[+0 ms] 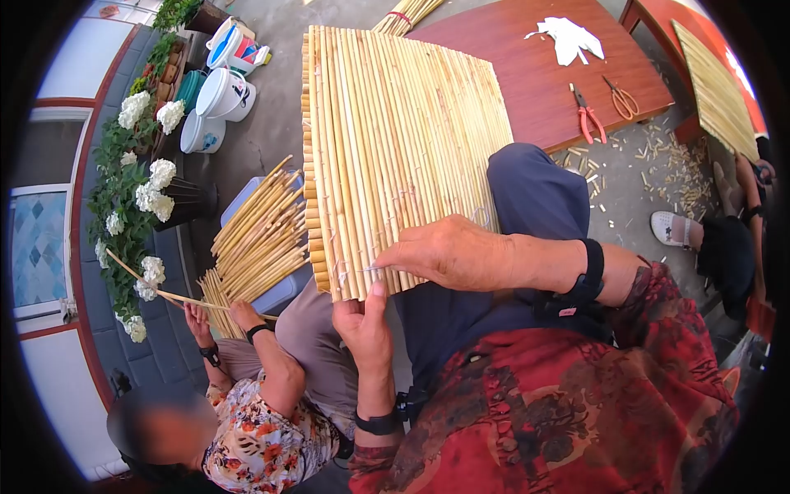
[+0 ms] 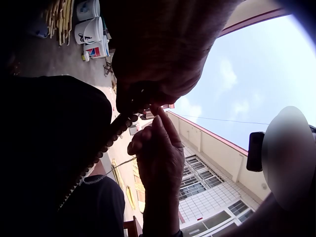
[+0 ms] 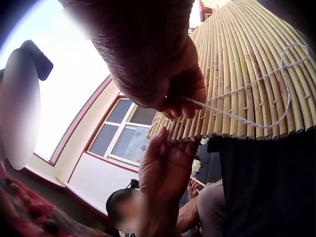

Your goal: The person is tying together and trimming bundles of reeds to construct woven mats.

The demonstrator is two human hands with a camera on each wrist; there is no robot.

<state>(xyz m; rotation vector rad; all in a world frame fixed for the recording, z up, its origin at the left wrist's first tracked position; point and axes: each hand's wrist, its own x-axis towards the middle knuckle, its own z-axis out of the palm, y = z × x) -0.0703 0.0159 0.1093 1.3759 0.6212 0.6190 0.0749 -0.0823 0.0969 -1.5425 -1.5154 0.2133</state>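
A mat of pale reed sticks (image 1: 403,140), sewn side by side, lies across my lap. My left hand (image 1: 366,329) grips its near corner, thumb on top and fingers underneath. Just above that thumb, my right hand (image 1: 444,251) has its fingertips close over the sticks. In the right wrist view, white string (image 3: 239,119) runs from the pinched fingers of the right hand (image 3: 182,94) and loops over the mat. Small stitches of string cross the sticks in rows. From the left wrist, the left hand (image 2: 158,59) is dark against the sky.
To the left, another person's hands (image 1: 239,317) hold a thin stick beside a pile of reed sticks (image 1: 263,239). A red-brown table (image 1: 527,82) bears pliers (image 1: 586,115), scissors (image 1: 623,100) and a white cloth (image 1: 568,39). Offcuts litter the floor; white buckets (image 1: 224,95) stand at the back left.
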